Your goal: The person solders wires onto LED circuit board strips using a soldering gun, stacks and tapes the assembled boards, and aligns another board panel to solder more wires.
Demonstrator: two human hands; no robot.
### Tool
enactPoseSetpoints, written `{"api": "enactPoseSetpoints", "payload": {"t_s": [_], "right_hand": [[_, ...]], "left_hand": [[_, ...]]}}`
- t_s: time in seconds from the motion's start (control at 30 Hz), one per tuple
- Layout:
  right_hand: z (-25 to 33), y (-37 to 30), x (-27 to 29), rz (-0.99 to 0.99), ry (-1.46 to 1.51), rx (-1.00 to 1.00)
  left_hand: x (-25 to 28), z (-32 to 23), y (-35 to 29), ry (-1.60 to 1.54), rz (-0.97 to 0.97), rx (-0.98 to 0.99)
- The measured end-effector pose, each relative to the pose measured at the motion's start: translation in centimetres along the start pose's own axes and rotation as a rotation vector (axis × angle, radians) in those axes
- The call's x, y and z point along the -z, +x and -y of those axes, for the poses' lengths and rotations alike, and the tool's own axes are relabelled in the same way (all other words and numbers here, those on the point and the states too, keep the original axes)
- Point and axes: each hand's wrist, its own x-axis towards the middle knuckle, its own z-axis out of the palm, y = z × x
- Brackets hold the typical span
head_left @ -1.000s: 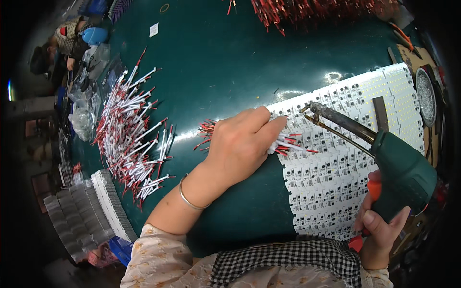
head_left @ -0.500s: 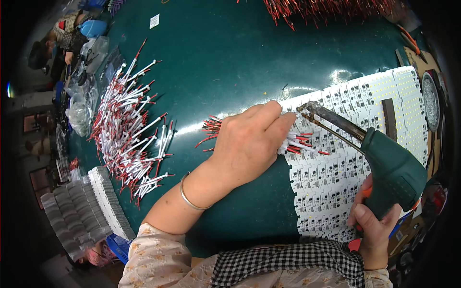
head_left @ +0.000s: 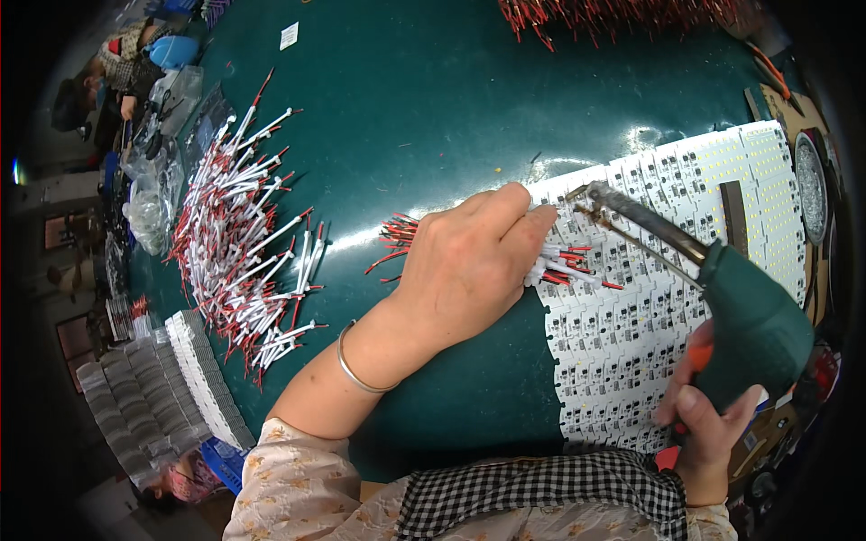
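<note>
My left hand (head_left: 478, 261) is closed round a bundle of short wires (head_left: 566, 263) with white sleeves and red and black ends. The ends stick out on both sides of the fist, and the fingertips rest by the upper left edge of a panel of white circuit boards (head_left: 613, 334). In my right hand (head_left: 708, 419) is a green soldering gun (head_left: 753, 316), fingers wrapped round its handle. Its metal tip (head_left: 582, 194) hangs over the boards, a short way right of the left fingertips. Small dark components dot the boards in rows.
A big heap of white-sleeved wires (head_left: 239, 243) lies left on the green table (head_left: 406, 108). Red wires (head_left: 613, 13) are piled at the far edge. Stacked boards (head_left: 153, 397) stand lower left. A dark strip (head_left: 733, 221) lies on the panel. Another person (head_left: 126, 72) sits far left.
The soldering gun has shifted slightly right, its tip drawing away from my left fingertips. My left hand stays nearly in place, still gripping the wires.
</note>
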Motion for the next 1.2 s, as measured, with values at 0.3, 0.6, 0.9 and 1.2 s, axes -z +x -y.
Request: {"api": "enactPoseSetpoints", "payload": {"t_s": [0.3, 0.6, 0.9, 1.2], "right_hand": [[0.8, -0.1, 0.8, -0.081, 0.056, 0.071], [0.5, -1.4, 2.0, -0.027, 0.03, 0.086], [-1.0, -1.9, 2.5, 0.105, 0.003, -0.043], [-2.5, -1.8, 3.4, 0.291, -0.069, -0.051]], "left_hand": [[-0.1, 0.1, 0.2, 0.02, 0.001, -0.03], [-0.6, 2.3, 0.2, -0.17, -0.004, -0.15], [-0.3, 2.5, 0.3, -0.209, 0.038, -0.137], [-0.7, 2.5, 0.2, -0.21, -0.002, -0.16]]}}
